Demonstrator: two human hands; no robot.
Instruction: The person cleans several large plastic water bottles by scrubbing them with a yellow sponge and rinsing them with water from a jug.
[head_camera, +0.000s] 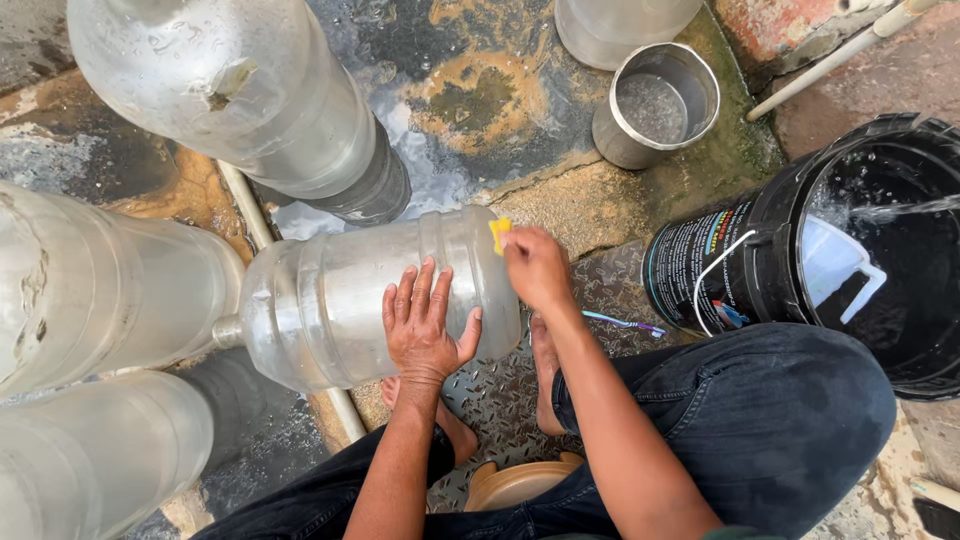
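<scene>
A large clear plastic water jug (330, 300) lies on its side on the wet ground in front of me, neck pointing left. My left hand (425, 325) rests flat on its side with fingers spread. My right hand (535, 268) grips a small yellow sponge (499, 233) and presses it against the jug's base end. My bare feet and dark jeans show below the jug.
Several more clear jugs stand at the left (90, 290) and top (240, 90). A steel pot (655, 105) sits at the top right. A black bucket (880, 250) holds water and a white scoop (835, 265). A toothbrush (625, 322) lies beside it.
</scene>
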